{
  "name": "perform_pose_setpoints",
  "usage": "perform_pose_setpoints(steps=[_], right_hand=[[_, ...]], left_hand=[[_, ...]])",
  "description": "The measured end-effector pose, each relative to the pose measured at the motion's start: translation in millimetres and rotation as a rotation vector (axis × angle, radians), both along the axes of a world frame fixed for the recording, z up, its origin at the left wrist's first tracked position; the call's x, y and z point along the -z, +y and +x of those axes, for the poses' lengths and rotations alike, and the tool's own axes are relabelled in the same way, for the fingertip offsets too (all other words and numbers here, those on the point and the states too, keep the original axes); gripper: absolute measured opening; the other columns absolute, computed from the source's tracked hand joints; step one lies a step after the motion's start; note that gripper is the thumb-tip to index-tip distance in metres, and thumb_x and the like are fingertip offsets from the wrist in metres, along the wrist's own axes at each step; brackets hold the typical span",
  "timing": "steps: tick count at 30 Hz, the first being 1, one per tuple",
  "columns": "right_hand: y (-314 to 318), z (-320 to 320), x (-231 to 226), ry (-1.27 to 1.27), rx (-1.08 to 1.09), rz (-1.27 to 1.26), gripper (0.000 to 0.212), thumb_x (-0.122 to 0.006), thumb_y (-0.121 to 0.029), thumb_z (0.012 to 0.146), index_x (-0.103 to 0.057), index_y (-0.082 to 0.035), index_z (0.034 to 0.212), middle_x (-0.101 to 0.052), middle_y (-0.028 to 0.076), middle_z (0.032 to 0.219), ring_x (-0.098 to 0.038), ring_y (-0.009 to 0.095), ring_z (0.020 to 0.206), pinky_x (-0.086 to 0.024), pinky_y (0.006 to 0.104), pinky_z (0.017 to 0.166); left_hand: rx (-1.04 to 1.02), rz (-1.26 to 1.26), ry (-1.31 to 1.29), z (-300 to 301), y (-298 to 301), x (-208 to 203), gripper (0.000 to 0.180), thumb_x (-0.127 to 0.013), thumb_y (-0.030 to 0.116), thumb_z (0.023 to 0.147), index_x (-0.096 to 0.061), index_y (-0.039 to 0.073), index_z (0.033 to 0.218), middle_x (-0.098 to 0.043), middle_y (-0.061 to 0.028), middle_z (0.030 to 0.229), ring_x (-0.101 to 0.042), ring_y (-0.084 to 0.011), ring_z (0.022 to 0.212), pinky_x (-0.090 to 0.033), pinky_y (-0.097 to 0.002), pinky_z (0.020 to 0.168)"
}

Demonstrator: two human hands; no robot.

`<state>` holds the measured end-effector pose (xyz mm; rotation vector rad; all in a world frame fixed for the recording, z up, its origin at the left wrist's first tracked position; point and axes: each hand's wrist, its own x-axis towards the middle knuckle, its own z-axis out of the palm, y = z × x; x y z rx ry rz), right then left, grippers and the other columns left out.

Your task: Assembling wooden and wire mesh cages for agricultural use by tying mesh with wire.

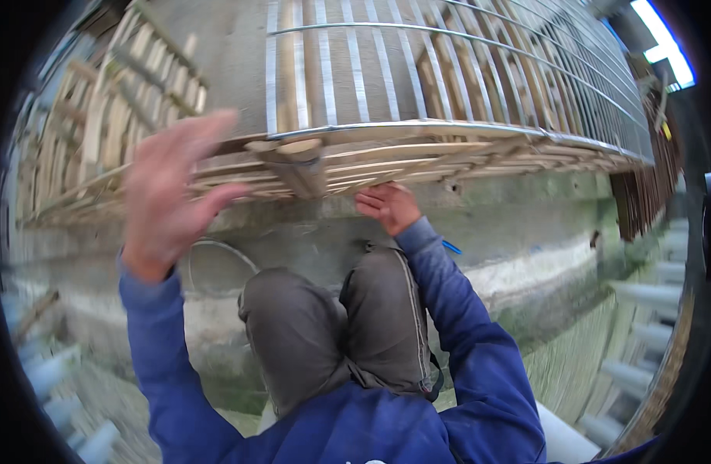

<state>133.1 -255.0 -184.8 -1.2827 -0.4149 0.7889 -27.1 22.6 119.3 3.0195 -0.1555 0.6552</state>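
Observation:
A low fence of pale wooden slats (417, 157) runs across in front of my knees. Its thick upright post (300, 168) stands between my two hands. My left hand (170, 193), smeared by motion, is raised at the fence's left part, thumb apart from the fingers and nothing visible in it. At the slats' near ends, right of the post, my right hand (388, 207) has its fingers curled in. Whatever they pinch, if anything, is too small to make out. Behind the slats lies a silvery metal wire grid (355, 66).
More wooden slat fencing (131, 100) rises at the far left. A thin pale wire loop (225, 246) curves beside my left knee. Something slim and blue (451, 247) shows by my right sleeve. Rows of pale plastic cones (641, 336) line the right side, past a concrete ledge (525, 271).

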Motion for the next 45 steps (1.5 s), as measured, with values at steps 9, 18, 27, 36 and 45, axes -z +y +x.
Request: perform_pose_setpoints(steps=[9,18,27,36,45], right_hand=[[34.0,0.0,-36.3,0.601,0.178,0.131,0.029,-0.045,0.008,0.087,-0.049,0.01,0.116,-0.06,0.022,0.112,-0.063,0.035,0.101,-0.056,0.0447,0.087],[48.0,15.0,-25.8,0.621,0.228,0.1,0.027,-0.047,0.01,0.084,-0.053,0.011,0.111,-0.061,0.022,0.108,-0.063,0.034,0.097,-0.058,0.0465,0.082],[37.7,38.4,-6.7,0.069,-0.008,0.04,0.051,-0.049,0.013,0.07,-0.047,0.014,0.121,-0.056,0.026,0.119,-0.055,0.039,0.113,-0.052,0.0492,0.093],[51.1,32.0,28.4,-0.564,0.067,0.101,0.02,-0.063,-0.006,0.076,-0.069,-0.009,0.094,-0.068,0.014,0.09,-0.066,0.033,0.085,-0.056,0.0467,0.065],[65.0,14.8,-16.2,0.59,0.344,0.135,0.028,-0.052,0.006,0.08,-0.057,0.004,0.108,-0.064,0.015,0.095,-0.066,0.026,0.076,-0.059,0.0412,0.06]], left_hand=[[0.025,-0.048,-0.079,15.2,11.2,16.7,0.027,-0.071,0.033,0.076,-0.058,0.011,0.086,-0.062,-0.0022,0.073,-0.06,-0.0243,0.06,-0.045,-0.0349,0.052],[-0.055,-0.056,-0.117,29.4,18.2,22.2,0.025,-0.069,0.034,0.079,-0.06,0.012,0.086,-0.065,-0.0027,0.076,-0.062,-0.0247,0.062,-0.047,-0.0349,0.053],[-0.089,-0.059,-0.104,39.3,19.6,21.2,0.025,-0.068,0.034,0.08,-0.061,0.011,0.088,-0.065,-0.0058,0.079,-0.063,-0.0281,0.067,-0.047,-0.0366,0.055],[-0.002,-0.391,-0.056,44.5,-21.1,12.9,0.064,-0.075,0.004,0.068,-0.053,0.01,0.127,-0.065,-0.0175,0.089,-0.064,-0.0306,0.08,-0.049,-0.0361,0.071],[0.081,-0.366,0.156,61.9,-11.0,19.5,0.091,-0.073,-0.003,0.066,-0.031,0.006,0.145,-0.064,-0.0211,0.086,-0.065,-0.0338,0.077,-0.051,-0.0384,0.072]])
